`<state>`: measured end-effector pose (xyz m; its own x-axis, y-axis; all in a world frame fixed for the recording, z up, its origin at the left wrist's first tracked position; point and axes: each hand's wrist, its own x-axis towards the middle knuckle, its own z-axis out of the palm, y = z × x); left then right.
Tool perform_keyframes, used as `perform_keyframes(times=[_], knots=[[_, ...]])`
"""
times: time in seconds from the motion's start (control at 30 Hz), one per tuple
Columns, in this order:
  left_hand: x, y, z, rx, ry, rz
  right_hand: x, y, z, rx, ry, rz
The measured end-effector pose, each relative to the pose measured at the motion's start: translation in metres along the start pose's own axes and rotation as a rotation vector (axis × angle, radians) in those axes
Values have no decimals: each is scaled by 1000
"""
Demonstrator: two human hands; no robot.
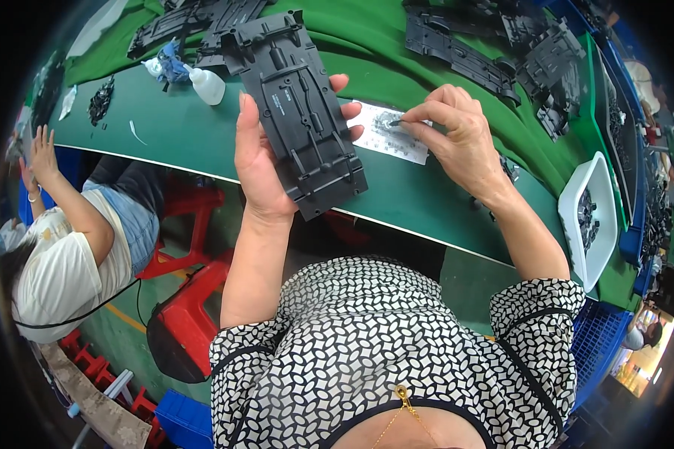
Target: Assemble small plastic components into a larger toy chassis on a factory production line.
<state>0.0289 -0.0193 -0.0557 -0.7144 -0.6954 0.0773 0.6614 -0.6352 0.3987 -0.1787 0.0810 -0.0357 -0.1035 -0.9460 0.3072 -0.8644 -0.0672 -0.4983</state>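
A long black plastic chassis plate (296, 105), moulded with ribs and pipe shapes, is gripped in my left hand (258, 165), thumb on its left edge and fingertips showing past its right edge. It is held up tilted over the table's front edge. To its right, my right hand (457, 135) pinches a small dark piece between thumb and forefinger; its kind is too small to make out. The pinch is just above a white printed sheet (404, 146) on the green tabletop, where a whitish smear shows beside the fingertips.
Behind my hands, more black chassis plates (457, 56) lie on green cloth (352, 45). A white squeeze bottle (207, 86) stands left of the plate. At right is a white tray (571, 217) of small black parts. A co-worker (75, 254) sits at left near red stools (191, 318).
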Motion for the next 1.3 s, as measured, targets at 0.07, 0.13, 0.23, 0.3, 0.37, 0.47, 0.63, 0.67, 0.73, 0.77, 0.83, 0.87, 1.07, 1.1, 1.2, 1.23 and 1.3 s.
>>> perform_keyframes(times=[0.07, 0.13, 0.23, 0.3, 0.37, 0.47, 0.63, 0.67, 0.73, 0.77, 0.83, 0.87, 1.07, 1.1, 1.2, 1.23, 1.3], knots=[[0, 0, -1, 0, 1, -2, 0, 0, 0, -42, 21, -57], [1, -1, -2, 2, 4, 1, 0, 0, -2, -75, 29, -94], [2, -2, -1, -26, -32, 8, 4, -6, -8, -225, 87, -257], [1, -2, -1, -27, -29, 11, 4, -7, -7, -305, 45, -322], [0, -1, -1, -28, -31, 12, 4, -9, -7, -389, 6, -385], [-1, -1, -2, -24, -38, 12, 4, -9, -6, -401, 45, -411], [-4, -1, -3, 16, -10, 16, 0, -11, -4, -357, 26, -395], [-4, 0, -2, 16, -12, 22, 1, -13, -7, -330, 55, -390], [-1, -1, -1, 31, -14, 42, 3, -13, -13, -150, 146, -303], [0, -2, -1, -4, -25, 41, -1, -14, -11, 82, 131, -100], [0, -4, -1, -49, -35, 42, -6, -20, -19, 263, 28, 205], [0, -3, -2, -44, -30, 37, -7, -15, -19, 445, 37, 294], [-3, -3, 2, -17, -117, 63, -9, -3, -13, -275, 219, -354], [-3, -3, 3, -16, -118, 60, -12, -9, -15, -253, 249, -380], [-11, -6, 6, 94, -84, 85, -23, -37, -23, -212, 255, -526], [-11, -8, 9, 60, -96, 98, -26, -41, -23, -201, 244, -578], [-11, -10, 12, 27, -107, 108, -32, -40, -16, -184, 224, -663]])
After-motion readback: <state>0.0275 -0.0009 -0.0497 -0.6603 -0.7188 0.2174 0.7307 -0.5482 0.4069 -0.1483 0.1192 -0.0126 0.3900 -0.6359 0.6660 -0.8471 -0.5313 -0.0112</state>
